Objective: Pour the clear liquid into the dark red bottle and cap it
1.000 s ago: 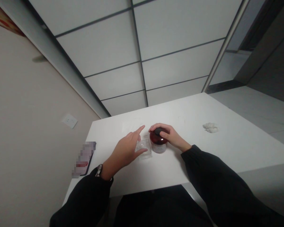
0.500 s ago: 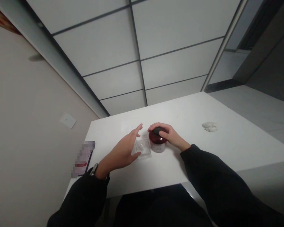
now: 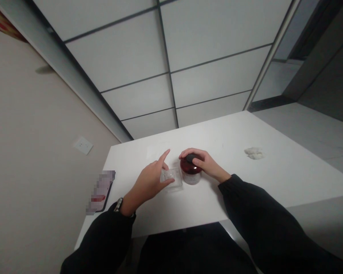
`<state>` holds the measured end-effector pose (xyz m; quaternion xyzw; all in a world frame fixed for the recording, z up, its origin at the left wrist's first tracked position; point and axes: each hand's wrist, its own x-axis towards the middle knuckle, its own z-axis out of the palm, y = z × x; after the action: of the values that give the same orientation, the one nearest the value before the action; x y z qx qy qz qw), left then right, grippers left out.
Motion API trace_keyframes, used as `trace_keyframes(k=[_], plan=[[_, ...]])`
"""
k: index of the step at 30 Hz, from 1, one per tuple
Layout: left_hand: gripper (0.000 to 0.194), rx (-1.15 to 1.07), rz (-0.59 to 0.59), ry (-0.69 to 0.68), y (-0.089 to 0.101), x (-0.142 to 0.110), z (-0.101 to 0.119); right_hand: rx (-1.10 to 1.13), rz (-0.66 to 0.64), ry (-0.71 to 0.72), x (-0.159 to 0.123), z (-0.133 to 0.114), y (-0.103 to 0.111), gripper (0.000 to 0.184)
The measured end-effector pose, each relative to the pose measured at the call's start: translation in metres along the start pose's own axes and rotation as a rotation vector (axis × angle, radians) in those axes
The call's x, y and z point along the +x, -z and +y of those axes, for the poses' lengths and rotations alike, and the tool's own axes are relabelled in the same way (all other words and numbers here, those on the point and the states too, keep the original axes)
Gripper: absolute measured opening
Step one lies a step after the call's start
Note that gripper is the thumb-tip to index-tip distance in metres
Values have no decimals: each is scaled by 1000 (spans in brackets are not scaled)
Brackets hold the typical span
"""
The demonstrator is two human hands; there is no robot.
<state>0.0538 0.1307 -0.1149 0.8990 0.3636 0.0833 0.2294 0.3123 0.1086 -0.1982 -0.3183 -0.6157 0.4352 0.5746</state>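
Observation:
A dark red jar (image 3: pixel 191 172) with a black cap stands on the white table (image 3: pixel 246 182) near its middle. My right hand (image 3: pixel 203 163) is wrapped round the jar's top, thumb on the cap. Just left of the jar lies a small clear plastic packet (image 3: pixel 171 178). My left hand (image 3: pixel 151 179) pinches the packet's left edge between thumb and fingers, with the index finger stretched out toward the far side. Both arms wear black sleeves, and a watch sits on my left wrist.
A phone (image 3: pixel 100 191) lies at the table's left edge near the beige wall, which has a socket (image 3: pixel 82 145). A crumpled white tissue (image 3: pixel 254 153) rests at the right. Pale floor tiles stretch beyond the table's far edge.
My left hand, open beside the packet half a second ago, has closed its thumb and fingers on the packet's edge. My right hand and the jar have stayed put.

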Motion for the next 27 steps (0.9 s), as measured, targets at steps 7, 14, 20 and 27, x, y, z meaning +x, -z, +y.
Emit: trace_keyframes(k=[7,14,20,27], plan=[[92,-38,5,-32,3,0,3,10,15,-6,0,3,-1,55],[35,175,-11,162,-4,7,10,15,5,1,0,5,0,54],[18,62,-31,77,0,7,9,17,13,-5,-1,6,0,54],[33,141,-2,51,-1,8,10,13,8,2,-1,4,0,54]])
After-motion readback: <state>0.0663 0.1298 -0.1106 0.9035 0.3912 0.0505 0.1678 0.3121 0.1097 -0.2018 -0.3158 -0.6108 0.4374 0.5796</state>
